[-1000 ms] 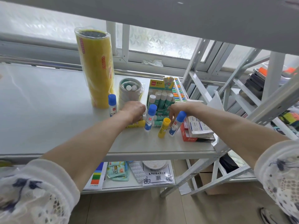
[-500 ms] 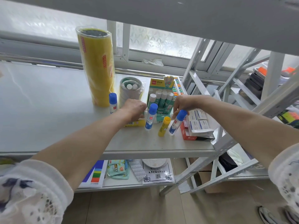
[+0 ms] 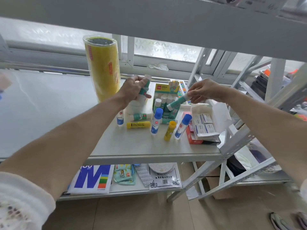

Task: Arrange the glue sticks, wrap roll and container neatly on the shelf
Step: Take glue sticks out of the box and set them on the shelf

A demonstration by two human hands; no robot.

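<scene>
A tall yellow wrap roll (image 3: 103,68) stands upright at the back of the white shelf (image 3: 49,113). My left hand (image 3: 132,90) is raised above the round white container (image 3: 136,107) and grips a green-and-white glue stick (image 3: 145,85). My right hand (image 3: 206,92) holds another green glue stick (image 3: 177,102) by its end, over the green display box (image 3: 166,103) of glue sticks. Blue-capped sticks (image 3: 156,121) (image 3: 182,126) (image 3: 120,118) and a yellow one (image 3: 169,130) stand in front. A yellow stick (image 3: 138,125) and a green one (image 3: 140,116) lie flat.
Small white boxes (image 3: 204,125) rest on a red box (image 3: 193,138) at the shelf's right end. A bead abacus (image 3: 182,90) lies behind the display box. The lower shelf holds paper packs (image 3: 93,179) and packets. An upper shelf edge (image 3: 149,25) hangs overhead; metal racks (image 3: 249,100) stand to the right.
Both hands have lifted from the cluster of sticks, each now holding a green glue stick. The view has also shifted slightly.
</scene>
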